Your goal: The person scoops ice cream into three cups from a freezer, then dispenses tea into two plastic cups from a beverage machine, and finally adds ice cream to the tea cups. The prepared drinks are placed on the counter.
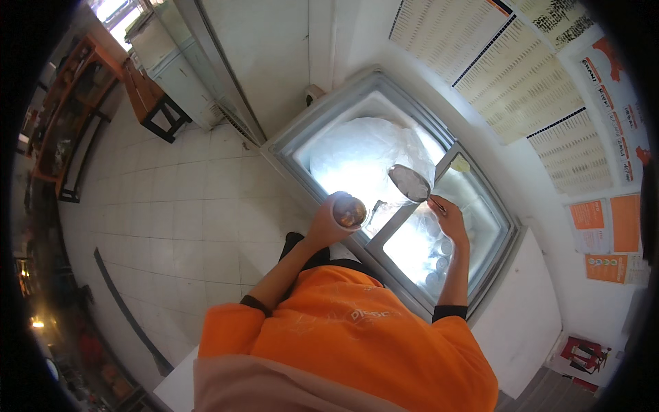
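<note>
My left hand point(325, 222) grips a cup point(350, 212) with dark brown liquid in it, near the front edge of a chest freezer point(294, 165). My right hand point(449, 220) holds the handle of a round, metal-rimmed scoop point(409, 183), with its bowl over the freezer opening, to the right of the cup. What lies in the bowl looks pale, and I cannot tell what it is. Below it, a large clear plastic bag point(355, 141) with bright white contents, perhaps ice, fills the freezer's uncovered side. Glare hides detail there.
A sliding glass lid point(476, 211) covers the freezer's right part, with several round containers point(441, 265) beneath it. Printed sheets point(515, 82) hang on the wall behind. Tiled floor point(175, 211) extends left towards a wooden bench point(141, 95). A white surface point(520, 309) adjoins the freezer's right side.
</note>
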`<state>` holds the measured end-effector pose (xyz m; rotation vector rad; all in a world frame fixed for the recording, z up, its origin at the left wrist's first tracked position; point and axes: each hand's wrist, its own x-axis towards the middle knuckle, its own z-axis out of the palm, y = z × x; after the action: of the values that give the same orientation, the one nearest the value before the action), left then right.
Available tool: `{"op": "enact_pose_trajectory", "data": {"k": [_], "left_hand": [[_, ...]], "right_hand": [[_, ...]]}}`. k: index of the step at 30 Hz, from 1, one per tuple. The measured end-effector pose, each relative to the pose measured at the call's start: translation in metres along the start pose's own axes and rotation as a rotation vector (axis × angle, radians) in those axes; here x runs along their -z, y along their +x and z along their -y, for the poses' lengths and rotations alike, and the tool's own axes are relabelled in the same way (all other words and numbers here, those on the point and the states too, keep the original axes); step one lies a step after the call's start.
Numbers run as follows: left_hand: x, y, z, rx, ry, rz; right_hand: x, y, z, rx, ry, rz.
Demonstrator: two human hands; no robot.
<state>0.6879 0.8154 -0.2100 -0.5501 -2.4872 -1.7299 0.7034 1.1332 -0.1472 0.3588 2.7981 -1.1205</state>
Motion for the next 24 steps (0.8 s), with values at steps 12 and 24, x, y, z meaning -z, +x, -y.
{"op": "enact_pose_trajectory", "data": {"k": [12, 24], "left_hand": [[-0.023, 0.009, -0.036, 0.103, -0.205, 0.19], [-0.016, 0.004, -0.046, 0.146, -0.195, 0.149]], "right_hand": [[0.045, -0.048, 0.074, 0.389, -0.419, 0.179], [0.041, -0.052, 0.07, 0.288, -0.15, 0.264]]}}
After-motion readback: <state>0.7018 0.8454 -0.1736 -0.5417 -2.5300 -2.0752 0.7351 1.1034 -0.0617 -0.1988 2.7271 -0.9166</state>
